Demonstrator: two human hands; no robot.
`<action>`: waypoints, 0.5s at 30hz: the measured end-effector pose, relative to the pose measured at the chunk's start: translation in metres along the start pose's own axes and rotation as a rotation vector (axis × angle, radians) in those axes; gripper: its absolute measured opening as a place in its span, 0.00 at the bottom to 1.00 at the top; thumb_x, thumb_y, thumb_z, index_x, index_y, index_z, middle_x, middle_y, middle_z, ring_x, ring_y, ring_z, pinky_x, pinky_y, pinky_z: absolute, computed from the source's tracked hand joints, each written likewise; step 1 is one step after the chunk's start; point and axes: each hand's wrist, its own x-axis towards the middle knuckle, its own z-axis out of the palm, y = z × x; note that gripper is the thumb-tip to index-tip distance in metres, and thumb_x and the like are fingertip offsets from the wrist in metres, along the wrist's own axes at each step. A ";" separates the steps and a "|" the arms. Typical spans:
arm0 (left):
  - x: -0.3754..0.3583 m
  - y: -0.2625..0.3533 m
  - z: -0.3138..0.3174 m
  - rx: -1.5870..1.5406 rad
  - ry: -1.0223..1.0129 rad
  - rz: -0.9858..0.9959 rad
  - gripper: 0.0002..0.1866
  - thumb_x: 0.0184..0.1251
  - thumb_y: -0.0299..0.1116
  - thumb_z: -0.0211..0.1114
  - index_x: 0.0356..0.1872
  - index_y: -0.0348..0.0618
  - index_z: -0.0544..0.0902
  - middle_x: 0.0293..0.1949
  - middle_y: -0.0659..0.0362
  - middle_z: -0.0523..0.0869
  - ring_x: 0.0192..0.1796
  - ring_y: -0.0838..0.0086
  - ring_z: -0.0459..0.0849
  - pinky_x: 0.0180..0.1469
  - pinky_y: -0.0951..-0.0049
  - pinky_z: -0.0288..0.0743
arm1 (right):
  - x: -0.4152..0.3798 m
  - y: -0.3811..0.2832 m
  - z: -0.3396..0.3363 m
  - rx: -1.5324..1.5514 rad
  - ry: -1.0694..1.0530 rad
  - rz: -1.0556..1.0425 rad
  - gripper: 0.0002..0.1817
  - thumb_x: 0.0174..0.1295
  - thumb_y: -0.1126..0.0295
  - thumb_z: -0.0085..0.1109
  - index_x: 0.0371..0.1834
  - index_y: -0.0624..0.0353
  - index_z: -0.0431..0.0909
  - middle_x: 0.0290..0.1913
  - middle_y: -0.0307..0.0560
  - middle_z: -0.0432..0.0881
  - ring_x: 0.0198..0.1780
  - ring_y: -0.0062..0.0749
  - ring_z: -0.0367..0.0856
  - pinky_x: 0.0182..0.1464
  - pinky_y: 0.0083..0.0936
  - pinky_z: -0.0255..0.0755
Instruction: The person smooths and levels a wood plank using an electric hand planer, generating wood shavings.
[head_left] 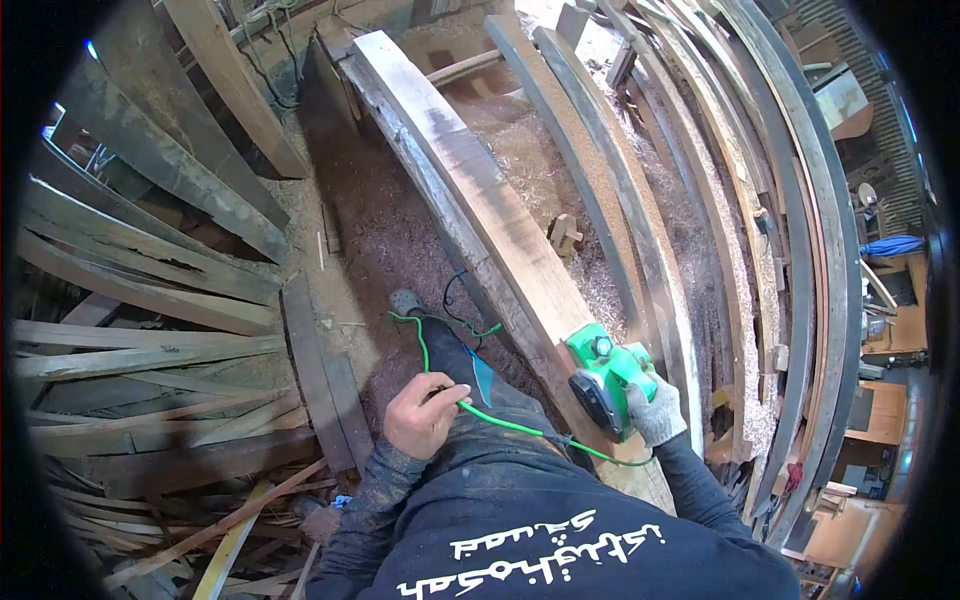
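Observation:
My left hand (425,412), bare, pinches a green power cord (508,426) between thumb and fingers, in front of my body. The cord runs right to a green electric planer (603,362), and its other end hangs down near my foot. In a pale glove, my right hand (656,410) is wrapped round the planer's handle. The planer rests on the near part of a long wooden beam (515,235). The beam's top is pale, with dark patches further along. The planer's underside is hidden.
Curved timbers (590,170) stretch along the right, strewn with shavings. More planks (150,260) lean and stack at the left. Sawdust covers the floor (375,215). A dark cable (455,300) hangs by the beam, and a small wooden block (565,235) lies beyond it.

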 end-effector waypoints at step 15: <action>0.037 -0.028 -0.029 -0.080 0.203 -0.202 0.17 0.66 0.11 0.72 0.53 0.38 0.94 0.46 0.53 0.89 0.46 0.64 0.95 0.49 0.67 0.92 | 0.149 -0.084 0.066 0.103 -0.009 -0.090 0.22 0.73 0.50 0.69 0.44 0.63 0.89 0.39 0.69 0.91 0.44 0.67 0.92 0.48 0.53 0.84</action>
